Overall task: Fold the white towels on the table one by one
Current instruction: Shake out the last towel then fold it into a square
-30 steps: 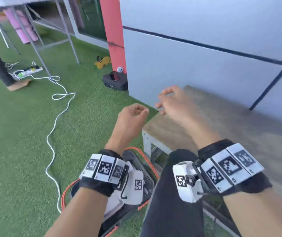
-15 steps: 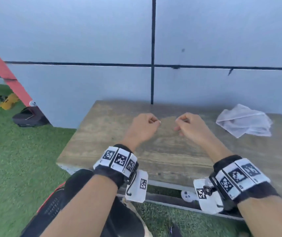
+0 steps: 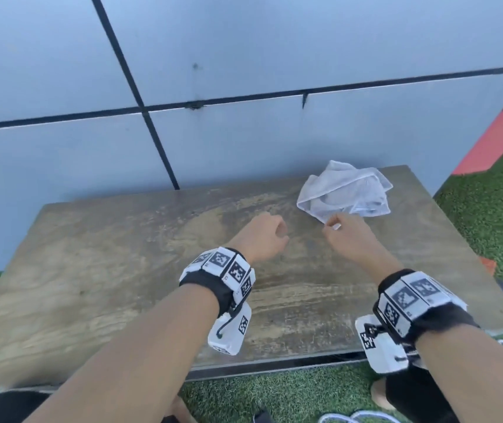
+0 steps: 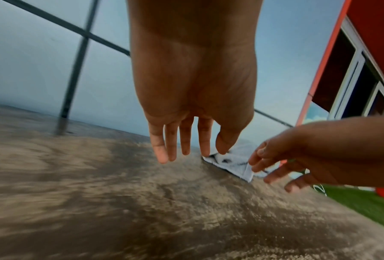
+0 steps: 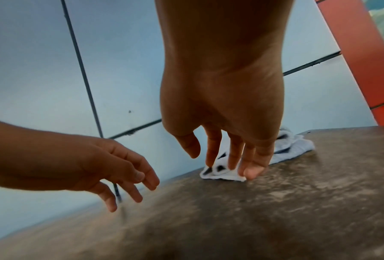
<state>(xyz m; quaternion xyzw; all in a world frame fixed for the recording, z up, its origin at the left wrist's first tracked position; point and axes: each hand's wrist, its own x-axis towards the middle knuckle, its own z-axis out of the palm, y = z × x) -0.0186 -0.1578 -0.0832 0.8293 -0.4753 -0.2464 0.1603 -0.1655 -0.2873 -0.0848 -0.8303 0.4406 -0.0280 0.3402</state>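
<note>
A crumpled white towel [image 3: 346,190] lies at the far right of the worn wooden table [image 3: 122,270]. My right hand [image 3: 332,227] hovers at the towel's near corner. In the right wrist view its straight fingers [image 5: 233,158] touch that corner of the towel [image 5: 224,174], with the thumb held apart. My left hand [image 3: 277,236] hangs over bare wood just left of the towel and holds nothing. In the left wrist view the left hand's fingers [image 4: 170,149] point down, relaxed, short of the towel [image 4: 237,163].
A blue-grey panelled wall [image 3: 244,141] stands right behind the table. Green turf [image 3: 494,209] surrounds the table, with a red strip [image 3: 494,141] at the right. A white cable [image 3: 354,418] lies on the turf below the front edge.
The head view swung from the turf to the table. Both hands moved forward and right toward the towel, and the right hand's fingers now touch its near corner.
</note>
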